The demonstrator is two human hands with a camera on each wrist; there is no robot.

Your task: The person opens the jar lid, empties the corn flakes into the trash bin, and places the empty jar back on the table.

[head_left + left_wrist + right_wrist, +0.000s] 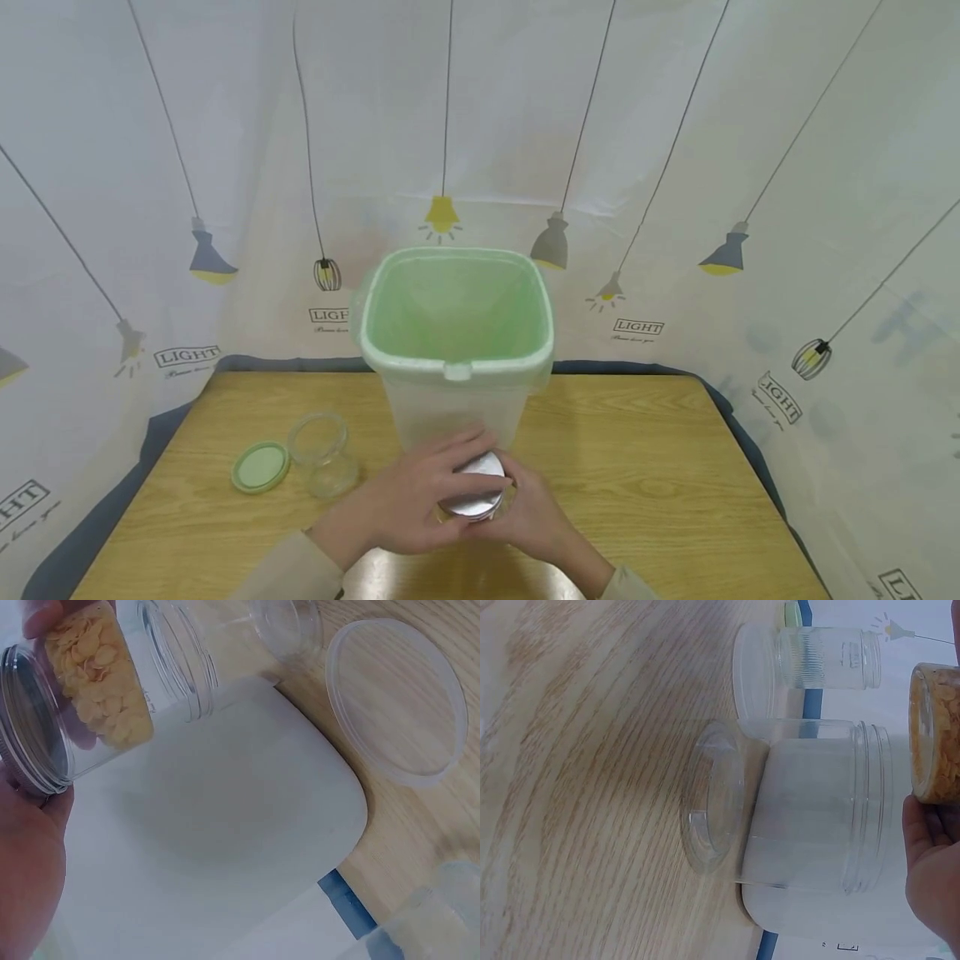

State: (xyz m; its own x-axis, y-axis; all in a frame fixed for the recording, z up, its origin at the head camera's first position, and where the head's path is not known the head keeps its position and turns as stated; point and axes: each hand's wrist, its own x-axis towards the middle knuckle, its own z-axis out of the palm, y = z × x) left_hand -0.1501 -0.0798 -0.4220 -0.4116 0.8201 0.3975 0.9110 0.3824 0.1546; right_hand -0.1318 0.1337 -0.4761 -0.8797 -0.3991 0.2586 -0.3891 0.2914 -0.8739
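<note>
1. There is one large bin [456,333] with a green liner, standing on the table.
2. There is one wooden table [660,467].
3. There are two hands: the left hand [408,500] and the right hand [528,517].
4. There is one jar with flakes [82,697], closed with one silver lid [474,497].
5. There is one empty clear jar [322,450] standing open.
6. There is one green lid [260,467] lying flat on the table.

Flake-filled jar [90,690] in fingers [41,615]
</note>
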